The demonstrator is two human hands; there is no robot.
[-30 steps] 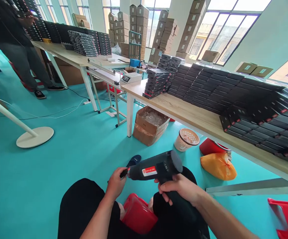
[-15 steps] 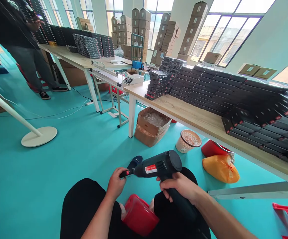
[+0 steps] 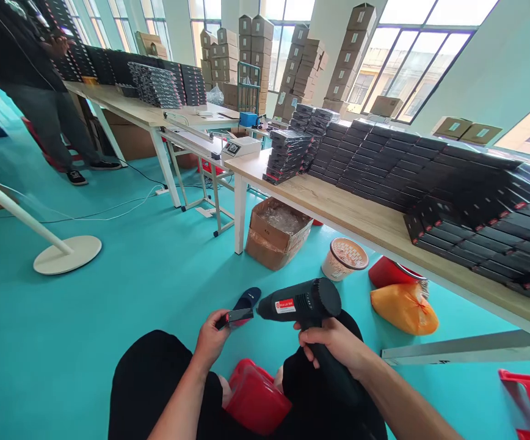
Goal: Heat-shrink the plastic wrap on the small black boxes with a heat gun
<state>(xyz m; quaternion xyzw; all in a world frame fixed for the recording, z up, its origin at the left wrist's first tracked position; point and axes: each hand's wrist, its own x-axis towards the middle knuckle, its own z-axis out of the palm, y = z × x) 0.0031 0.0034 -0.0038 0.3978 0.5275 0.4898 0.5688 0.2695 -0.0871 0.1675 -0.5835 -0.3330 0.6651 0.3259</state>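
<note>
The left hand (image 3: 210,339) pinches 1 end of a small box (image 3: 240,315) between thumb and fingers, out over the floor in front of the knees. The box is thin, flat and dark, with straight edges and a greyish sheen on its broad face. Red shows along its lower side; whether that belongs to the box, I cannot tell. Its free end points right, just beside the nozzle of a heat gun (image 3: 304,302).

The right hand (image 3: 326,336) is closed around the gun's handle, fingers curled, holding it above the right thigh. The gun is matte black: its barrel narrows toward the box, 1 red-and-white label (image 3: 285,305) sits on the side, slots are cut behind that, and a round, ridged cap closes the back. The handle's lower end blends into the black trousers (image 3: 150,385).

Beyond the box, 1 dark slipper (image 3: 247,297) lies on the floor (image 3: 164,275).
</note>
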